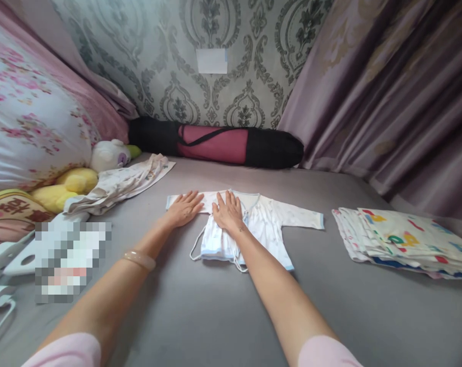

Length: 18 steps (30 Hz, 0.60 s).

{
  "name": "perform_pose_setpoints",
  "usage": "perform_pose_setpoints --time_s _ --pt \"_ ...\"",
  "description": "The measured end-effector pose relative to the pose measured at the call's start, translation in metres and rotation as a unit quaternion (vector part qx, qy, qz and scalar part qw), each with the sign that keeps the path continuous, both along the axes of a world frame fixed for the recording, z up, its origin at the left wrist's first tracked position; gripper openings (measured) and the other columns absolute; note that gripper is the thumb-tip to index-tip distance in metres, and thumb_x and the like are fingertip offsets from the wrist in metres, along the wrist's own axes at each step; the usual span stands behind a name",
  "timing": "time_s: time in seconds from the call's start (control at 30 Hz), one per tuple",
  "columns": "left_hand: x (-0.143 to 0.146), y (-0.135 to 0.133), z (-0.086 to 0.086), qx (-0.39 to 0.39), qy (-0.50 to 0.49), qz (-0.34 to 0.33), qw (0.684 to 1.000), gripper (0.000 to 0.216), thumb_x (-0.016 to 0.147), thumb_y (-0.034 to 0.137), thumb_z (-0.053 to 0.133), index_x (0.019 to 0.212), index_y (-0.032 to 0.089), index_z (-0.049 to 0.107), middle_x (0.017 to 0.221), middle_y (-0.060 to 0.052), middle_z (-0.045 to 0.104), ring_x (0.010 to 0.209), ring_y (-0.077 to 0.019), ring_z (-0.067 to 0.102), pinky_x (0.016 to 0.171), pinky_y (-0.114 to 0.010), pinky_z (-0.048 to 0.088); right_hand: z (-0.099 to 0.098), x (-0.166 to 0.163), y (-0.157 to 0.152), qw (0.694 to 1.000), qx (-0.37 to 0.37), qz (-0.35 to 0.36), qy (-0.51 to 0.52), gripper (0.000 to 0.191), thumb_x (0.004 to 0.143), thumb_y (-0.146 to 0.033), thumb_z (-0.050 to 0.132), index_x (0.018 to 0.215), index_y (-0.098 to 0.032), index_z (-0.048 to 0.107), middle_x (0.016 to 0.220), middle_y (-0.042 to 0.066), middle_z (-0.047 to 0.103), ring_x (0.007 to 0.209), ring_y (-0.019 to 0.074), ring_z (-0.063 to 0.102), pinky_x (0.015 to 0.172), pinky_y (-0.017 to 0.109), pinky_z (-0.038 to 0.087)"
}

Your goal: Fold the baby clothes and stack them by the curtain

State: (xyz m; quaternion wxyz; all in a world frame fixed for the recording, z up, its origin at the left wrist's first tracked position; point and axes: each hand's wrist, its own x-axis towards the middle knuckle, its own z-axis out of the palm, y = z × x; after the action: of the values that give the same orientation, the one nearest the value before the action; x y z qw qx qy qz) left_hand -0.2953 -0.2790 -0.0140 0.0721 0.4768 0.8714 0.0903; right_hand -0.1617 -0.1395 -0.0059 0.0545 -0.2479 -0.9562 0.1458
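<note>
A small white baby shirt (pixel 265 224) with light blue trim lies spread on the grey bed sheet (pixel 200 311). Its right sleeve stretches out flat, and thin white ties hang loose near the lower hem. My left hand (pixel 185 208) rests palm down on the left sleeve, fingers extended. Flat on the upper chest of the shirt lies my right hand (pixel 228 211), its fingers stretched toward the collar. Both hands press on the cloth without gripping it. The parts of the shirt under my palms are hidden.
Folded printed cloths (pixel 406 237) are stacked at the right. Crumpled pale clothing (pixel 127 183) lies at the left, near plush toys (pixel 110 155), a floral pillow (pixel 32 112) and a white power strip (pixel 3 257). Against the wall is a black and maroon bag (pixel 215 144).
</note>
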Motion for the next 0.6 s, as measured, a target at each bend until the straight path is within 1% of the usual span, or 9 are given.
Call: perform_pose_setpoints --time_s 0.07,0.17,0.23,0.3,0.4,0.43,0.5,0.53,0.6 --pt "-0.011 -0.018 0.002 -0.012 0.01 0.027 1.0 0.057 0.099 0.044 0.024 0.15 0.019 0.034 0.158 -0.012 0.029 0.147 -0.0265 0.02 0.118 -0.05 0.012 -0.001 0.0 0.0 1.0 -0.007 0.001 -0.004 0.059 0.1 -0.045 0.025 0.152 -0.019 0.03 0.16 0.013 0.02 0.148 0.0264 0.011 0.116 0.044 0.001" --pt "-0.011 -0.032 0.008 0.029 0.078 0.081 0.993 0.057 0.098 0.037 0.027 0.145 0.008 0.038 0.154 -0.02 0.032 0.145 -0.0297 0.024 0.117 -0.049 0.016 -0.001 -0.002 0.0 1.0 -0.024 0.004 -0.006 0.059 0.1 -0.045 0.025 0.152 -0.018 0.029 0.161 0.014 0.017 0.149 0.0259 0.008 0.117 0.043 -0.001" --pt "0.001 -0.032 0.015 0.076 0.138 0.099 0.983 0.055 0.096 0.033 0.034 0.141 0.004 0.041 0.151 -0.025 0.034 0.143 -0.0328 0.027 0.115 -0.048 0.021 0.003 -0.004 0.002 0.998 -0.053 0.011 -0.017 0.061 0.099 -0.047 0.025 0.153 -0.018 0.027 0.162 0.012 0.012 0.149 0.0253 0.002 0.117 0.043 -0.004" --pt "0.021 -0.028 0.025 0.121 0.151 0.107 0.975 0.05 0.094 0.034 0.039 0.135 0.007 0.046 0.143 -0.025 0.046 0.134 -0.0338 0.04 0.108 -0.047 0.031 0.013 -0.004 0.009 0.991 -0.122 0.026 -0.038 0.064 0.099 -0.051 0.023 0.154 -0.018 0.023 0.163 0.01 0.008 0.149 0.0237 -0.002 0.118 0.043 -0.004" --pt "0.059 -0.028 0.039 0.162 0.025 0.123 0.979 0.045 0.093 0.046 0.039 0.123 0.015 0.051 0.107 -0.014 0.067 0.099 -0.0271 0.063 0.087 -0.039 0.046 0.036 0.012 0.029 0.971 -0.235 0.044 0.009 0.067 0.099 -0.054 0.022 0.153 -0.016 0.025 0.162 0.01 0.013 0.149 0.0208 0.004 0.119 0.038 0.007" --pt "0.071 -0.031 0.042 0.164 -0.038 0.118 0.979 0.046 0.092 0.052 0.04 0.12 0.017 0.05 0.095 -0.009 0.068 0.087 -0.0241 0.064 0.079 -0.036 0.048 0.043 0.025 0.038 0.965 -0.252 0.046 0.054 0.064 0.099 -0.052 0.025 0.151 -0.016 0.03 0.161 0.011 0.019 0.149 0.02 0.011 0.118 0.036 0.013" --pt "0.092 -0.042 0.043 0.153 -0.148 0.085 0.973 0.051 0.088 0.06 0.043 0.119 0.02 0.049 0.082 -0.002 0.067 0.074 -0.0198 0.063 0.07 -0.031 0.047 0.054 0.061 0.055 0.954 -0.255 0.042 0.153 0.054 0.098 -0.045 0.036 0.143 -0.018 0.043 0.152 0.011 0.04 0.141 0.019 0.034 0.113 0.032 0.027" --pt "0.1 -0.049 0.042 0.143 -0.186 0.069 0.97 0.054 0.086 0.063 0.046 0.118 0.021 0.048 0.08 -0.001 0.066 0.071 -0.0187 0.062 0.068 -0.03 0.047 0.057 0.083 0.062 0.946 -0.259 0.033 0.191 0.047 0.097 -0.041 0.039 0.138 -0.019 0.047 0.142 0.01 0.052 0.131 0.0183 0.047 0.109 0.032 0.034" --pt "0.112 -0.061 0.036 0.127 -0.225 0.049 0.965 0.059 0.081 0.066 0.052 0.12 0.022 0.046 0.079 0.001 0.065 0.069 -0.0177 0.061 0.064 -0.029 0.046 0.058 0.133 0.073 0.937 -0.273 -0.011 0.217 0.04 0.095 -0.038 0.042 0.127 -0.017 0.054 0.123 0.01 0.064 0.108 0.0178 0.062 0.096 0.032 0.045"
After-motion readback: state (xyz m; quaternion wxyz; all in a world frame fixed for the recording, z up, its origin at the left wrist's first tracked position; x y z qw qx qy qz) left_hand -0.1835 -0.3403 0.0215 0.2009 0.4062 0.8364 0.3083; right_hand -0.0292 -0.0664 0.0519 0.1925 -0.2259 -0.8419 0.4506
